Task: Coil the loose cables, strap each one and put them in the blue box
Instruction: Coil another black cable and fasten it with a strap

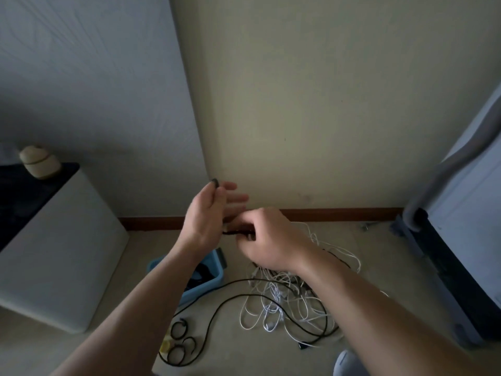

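One blue box (212,280), dark cable (201,272) inside (partly hidden).

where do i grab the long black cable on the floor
Take the black cable by what looks like its plug end, coming from the near side: it lies at the near edge of the white cables, while the middle runs through the tangle.

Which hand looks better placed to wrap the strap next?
Left, probably: the left hand pinches one end of the black strap just above the right hand, whose curled fingers hold the black cable.
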{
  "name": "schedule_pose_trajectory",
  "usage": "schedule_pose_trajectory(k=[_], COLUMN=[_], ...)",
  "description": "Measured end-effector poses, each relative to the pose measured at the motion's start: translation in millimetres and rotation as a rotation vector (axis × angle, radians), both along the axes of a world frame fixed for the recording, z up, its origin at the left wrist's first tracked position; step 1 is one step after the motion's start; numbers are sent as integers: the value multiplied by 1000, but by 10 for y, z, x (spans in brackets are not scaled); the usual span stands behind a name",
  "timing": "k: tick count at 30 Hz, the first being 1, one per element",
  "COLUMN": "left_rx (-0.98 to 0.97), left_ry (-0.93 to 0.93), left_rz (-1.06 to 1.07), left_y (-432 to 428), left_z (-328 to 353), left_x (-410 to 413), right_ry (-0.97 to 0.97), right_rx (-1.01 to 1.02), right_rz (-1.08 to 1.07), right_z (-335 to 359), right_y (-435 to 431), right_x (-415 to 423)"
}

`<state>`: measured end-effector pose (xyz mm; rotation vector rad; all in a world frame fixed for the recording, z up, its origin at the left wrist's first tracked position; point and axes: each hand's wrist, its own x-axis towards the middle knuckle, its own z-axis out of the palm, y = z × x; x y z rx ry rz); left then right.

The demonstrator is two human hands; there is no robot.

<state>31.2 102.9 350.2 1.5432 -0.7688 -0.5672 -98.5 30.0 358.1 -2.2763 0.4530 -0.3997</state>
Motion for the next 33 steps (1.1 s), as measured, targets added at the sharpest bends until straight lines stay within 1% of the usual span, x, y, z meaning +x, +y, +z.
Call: schedule_pose_trajectory(k=[2, 3, 4, 6, 8, 11, 14, 16, 18, 20, 22, 24, 28, 31, 33], left_rx=[79, 108, 126, 141, 176, 238, 183, 135, 72, -7, -87, -134, -197, -244, -273], left_ry=[-154, -175, -142, -11, 163, 379, 514, 562, 661, 803, 892, 914, 936, 888, 909], left_rz=[-37, -76, -125, -234, -346, -503, -564, -579, -600, -617, -636, -620, -559, -468, -404], left_y=[-6, 0, -1, 0, 12, 32, 25, 25, 36, 47, 44, 37, 38, 57, 61], left_z=[-95, -118, -120, -90, -21, 42, 98, 120, 119, 114, 107, 120, 171, 196, 213], left_x=[24, 26, 3, -61, -126, -185, -241, -252, -239, -222, -226, -245, -271, -247, -230], right_ry=[-144, -192, -221, -267, -330, -413, -428, -373, -256, -183, -169, -114, 98, 191, 159], right_rx=[140, 201, 238, 277, 298, 277, 242, 230, 260, 333, 471, 582, 741, 738, 744], right_rz=[3, -1, -16, -76, -144, -233, -349, -376, -302, -234, -195, -185, -184, -190, -184], right_z=[0, -7, -12, -3, 7, 11, -24, -57, -102, -162, -211, -235, -228, -237, -271], right_y=[-61, -116, -181, -299, -387, -451, -507, -554, -566, -541, -491, -461, -415, -362, -308], right_x=[-21, -37, -60, -123, -186, -234, -236, -254, -261, -243, -210, -183, -186, -201, -173])
